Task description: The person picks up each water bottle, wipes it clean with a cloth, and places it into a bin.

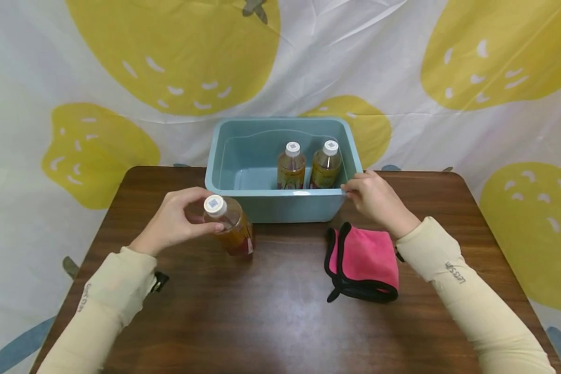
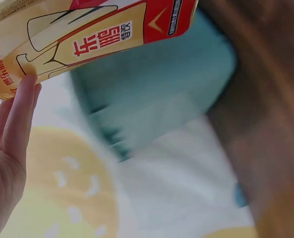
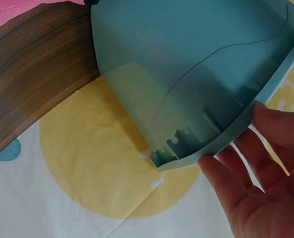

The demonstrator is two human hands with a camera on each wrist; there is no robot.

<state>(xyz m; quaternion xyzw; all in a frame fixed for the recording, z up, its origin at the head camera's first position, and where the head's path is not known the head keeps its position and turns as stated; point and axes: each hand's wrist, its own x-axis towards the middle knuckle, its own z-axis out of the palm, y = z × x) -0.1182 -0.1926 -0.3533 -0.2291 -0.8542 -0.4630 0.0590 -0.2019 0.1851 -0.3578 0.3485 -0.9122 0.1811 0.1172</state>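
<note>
In the head view my left hand (image 1: 177,217) grips a drink bottle (image 1: 236,234) with a white cap, thumb and fingers about its upper part. It stands tilted just in front of a blue-green plastic bin (image 1: 280,208). The left wrist view shows the bottle's gold and red label (image 2: 102,42) above the fingers (image 2: 20,119). My right hand (image 1: 378,200) pinches the bin's front right rim; in the right wrist view the thumb and fingers (image 3: 241,158) hold that rim. Inside the bin, two similar bottles, one in the middle (image 1: 291,169) and one at right (image 1: 326,167), stand upright.
A folded pink cloth (image 1: 366,259) with black edging lies on the brown wooden table (image 1: 262,322), in front of the bin's right end and beside my right forearm. Behind the table hangs a white curtain (image 1: 355,67) with yellow fruit prints.
</note>
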